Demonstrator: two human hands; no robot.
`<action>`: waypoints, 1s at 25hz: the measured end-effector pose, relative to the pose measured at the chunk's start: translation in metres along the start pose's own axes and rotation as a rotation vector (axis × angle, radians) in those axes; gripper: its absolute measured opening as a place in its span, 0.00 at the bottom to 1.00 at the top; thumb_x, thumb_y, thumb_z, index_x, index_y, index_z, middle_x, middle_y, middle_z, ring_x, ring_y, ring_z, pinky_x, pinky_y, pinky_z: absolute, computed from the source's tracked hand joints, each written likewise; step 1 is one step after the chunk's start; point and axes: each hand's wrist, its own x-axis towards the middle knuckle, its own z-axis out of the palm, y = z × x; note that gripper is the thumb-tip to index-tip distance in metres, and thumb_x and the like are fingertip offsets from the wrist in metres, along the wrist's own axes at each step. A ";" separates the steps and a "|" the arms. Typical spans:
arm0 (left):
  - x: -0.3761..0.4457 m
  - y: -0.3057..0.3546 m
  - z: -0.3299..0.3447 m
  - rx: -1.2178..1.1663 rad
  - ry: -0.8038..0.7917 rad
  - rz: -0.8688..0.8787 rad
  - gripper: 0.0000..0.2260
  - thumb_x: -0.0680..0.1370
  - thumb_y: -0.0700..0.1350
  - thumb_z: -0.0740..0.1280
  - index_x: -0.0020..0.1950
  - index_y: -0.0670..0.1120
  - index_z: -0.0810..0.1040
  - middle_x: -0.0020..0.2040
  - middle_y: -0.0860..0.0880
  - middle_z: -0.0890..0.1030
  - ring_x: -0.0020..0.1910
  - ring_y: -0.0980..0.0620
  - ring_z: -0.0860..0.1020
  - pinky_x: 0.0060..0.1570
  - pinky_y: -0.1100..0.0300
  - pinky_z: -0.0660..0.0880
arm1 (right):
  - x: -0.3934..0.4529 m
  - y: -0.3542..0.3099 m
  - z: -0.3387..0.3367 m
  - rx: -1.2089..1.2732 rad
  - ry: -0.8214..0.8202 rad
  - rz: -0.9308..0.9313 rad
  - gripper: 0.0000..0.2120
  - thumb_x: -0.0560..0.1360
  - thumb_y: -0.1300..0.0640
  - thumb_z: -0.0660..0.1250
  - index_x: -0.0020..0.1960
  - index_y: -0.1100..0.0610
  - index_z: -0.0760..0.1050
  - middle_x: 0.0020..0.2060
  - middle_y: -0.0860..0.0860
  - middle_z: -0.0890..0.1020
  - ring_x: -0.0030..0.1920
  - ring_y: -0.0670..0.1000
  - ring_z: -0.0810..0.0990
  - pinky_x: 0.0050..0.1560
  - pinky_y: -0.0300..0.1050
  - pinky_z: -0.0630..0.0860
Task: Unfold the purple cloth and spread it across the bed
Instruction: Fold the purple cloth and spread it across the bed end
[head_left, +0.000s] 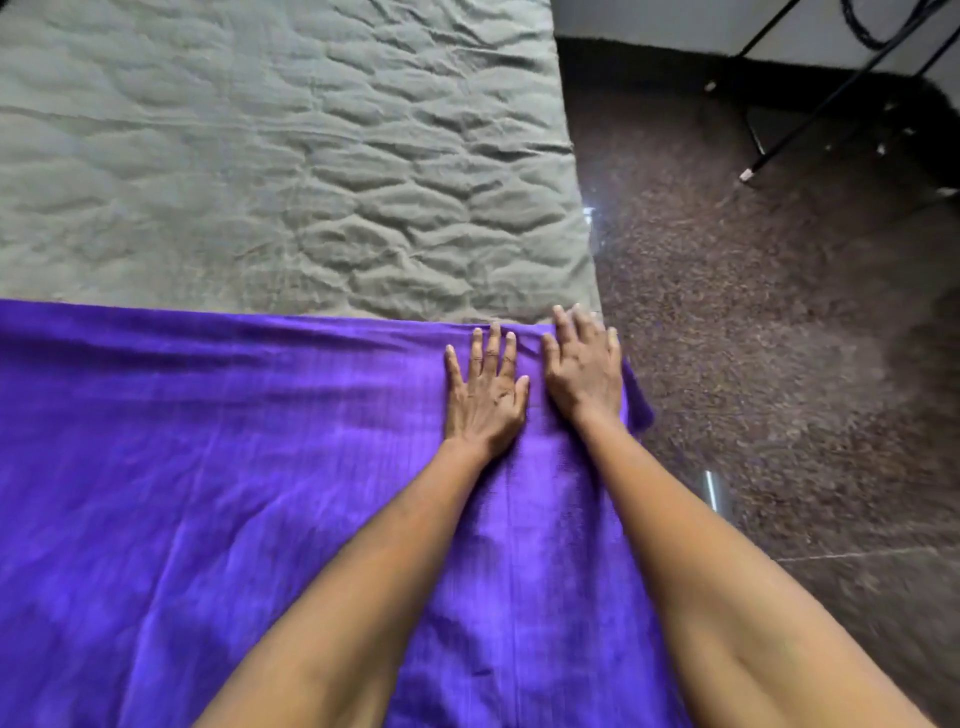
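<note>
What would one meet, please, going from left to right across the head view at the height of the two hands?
Purple cloth → left hand → right hand → dark speckled floor.

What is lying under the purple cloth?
The purple cloth lies on the bed, whose wrinkled grey cover shows beyond its far edge. Both hands, left and right, press flat on top. The covered part is hidden.

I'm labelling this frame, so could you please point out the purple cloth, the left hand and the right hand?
purple cloth (218, 467): head view, flat middle of the spread fabric.
left hand (485, 400): head view, back of the hand.
right hand (584, 369): head view, back of the hand.
</note>
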 end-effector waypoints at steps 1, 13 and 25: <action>0.003 0.005 0.003 -0.001 0.010 0.020 0.34 0.72 0.58 0.34 0.77 0.47 0.46 0.79 0.48 0.45 0.78 0.47 0.43 0.72 0.40 0.36 | 0.003 0.019 -0.003 0.083 -0.027 0.096 0.25 0.79 0.44 0.48 0.74 0.52 0.60 0.74 0.54 0.62 0.75 0.54 0.59 0.74 0.54 0.53; 0.026 0.024 0.010 -0.004 0.056 0.203 0.32 0.75 0.58 0.39 0.77 0.47 0.51 0.78 0.49 0.51 0.78 0.49 0.48 0.75 0.42 0.41 | 0.037 0.099 -0.028 -0.003 -0.064 0.309 0.28 0.80 0.41 0.49 0.55 0.59 0.79 0.54 0.65 0.80 0.56 0.65 0.78 0.56 0.52 0.71; 0.009 0.010 0.002 0.049 0.001 0.153 0.34 0.73 0.59 0.35 0.77 0.45 0.43 0.78 0.47 0.44 0.78 0.48 0.44 0.73 0.47 0.35 | -0.027 0.026 -0.004 0.349 0.013 -0.079 0.24 0.78 0.46 0.54 0.69 0.56 0.68 0.68 0.56 0.70 0.70 0.55 0.65 0.73 0.50 0.58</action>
